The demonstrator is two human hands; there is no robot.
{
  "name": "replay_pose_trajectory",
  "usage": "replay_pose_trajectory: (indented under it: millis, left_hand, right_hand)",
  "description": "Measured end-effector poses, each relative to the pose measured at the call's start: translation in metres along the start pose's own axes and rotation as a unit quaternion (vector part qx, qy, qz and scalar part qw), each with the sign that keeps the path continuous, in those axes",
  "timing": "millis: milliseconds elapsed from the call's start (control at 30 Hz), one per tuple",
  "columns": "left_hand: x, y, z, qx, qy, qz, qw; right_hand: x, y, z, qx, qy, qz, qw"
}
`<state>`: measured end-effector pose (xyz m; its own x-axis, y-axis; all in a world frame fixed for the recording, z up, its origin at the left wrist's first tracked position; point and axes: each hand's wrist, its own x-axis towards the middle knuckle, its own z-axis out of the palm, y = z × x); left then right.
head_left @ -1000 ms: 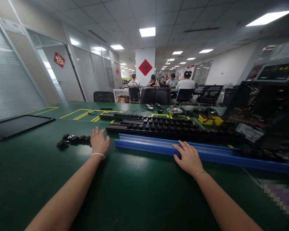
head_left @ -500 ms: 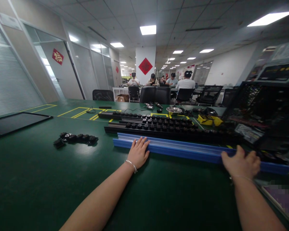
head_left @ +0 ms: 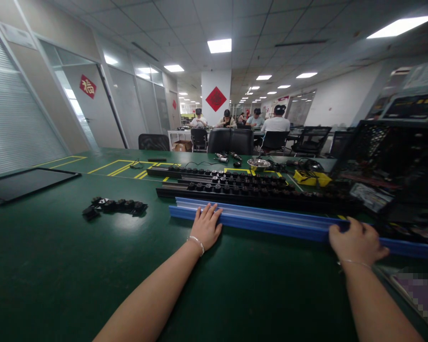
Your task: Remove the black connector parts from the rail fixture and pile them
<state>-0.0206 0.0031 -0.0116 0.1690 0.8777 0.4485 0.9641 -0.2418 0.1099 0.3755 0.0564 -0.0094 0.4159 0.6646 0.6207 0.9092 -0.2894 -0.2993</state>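
Observation:
A long blue channel-shaped rail (head_left: 271, 225) lies across the green table in front of me. My left hand (head_left: 206, 225) rests on its left part, fingers stretched over the channel and slightly spread, palm at the near side. Farther right, my right hand (head_left: 356, 241) bends its fingers over the same rail; their tips are partly hidden behind the hand. Just beyond the rail lie several black rails (head_left: 174, 192) with rows of small black parts on them. Left of my left hand, a loose cluster of small black parts (head_left: 119, 206) sits on the table.
A flat black-framed panel (head_left: 32, 183) lies at the left. Behind the rails are a metal bowl (head_left: 258, 163) and a yellow tray (head_left: 312, 178). Dark open-sided equipment (head_left: 395, 161) stands at the right. Several people sit at a far table.
My left hand has moved right, from beside the black parts onto the blue rail. My right hand has slid right along the rail. Over the last half second both stay almost still.

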Motion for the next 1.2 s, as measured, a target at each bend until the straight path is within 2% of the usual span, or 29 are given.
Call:
replay_pose_trajectory:
  millis: [33,100,300,500,767,1200]
  left_hand:
    - [0.0,0.0,0.0,-0.001,0.001,0.0,1.0]
    - [0.0,0.0,0.0,-0.004,0.003,0.001,1.0]
    - [0.0,0.0,0.001,-0.008,0.011,0.004,1.0]
    - [0.001,0.0,0.002,-0.011,0.021,0.004,1.0]
    - [0.001,0.001,0.0,-0.014,0.018,0.004,1.0]
    - [0.001,0.002,0.0,-0.015,0.03,-0.004,0.999]
  right_hand:
    - [-0.001,-0.005,-0.004,0.029,-0.013,0.043,0.999]
    - [-0.002,-0.014,-0.012,0.069,-0.034,0.085,0.993]
    - [-0.006,-0.027,-0.02,0.064,-0.043,0.082,0.994]
    - [-0.011,-0.036,-0.018,0.034,-0.016,0.047,0.998]
    - [-0.016,-0.043,-0.015,0.064,0.01,-0.018,0.998]
    - [-0.025,-0.062,-0.012,0.04,-0.024,-0.107,0.993]
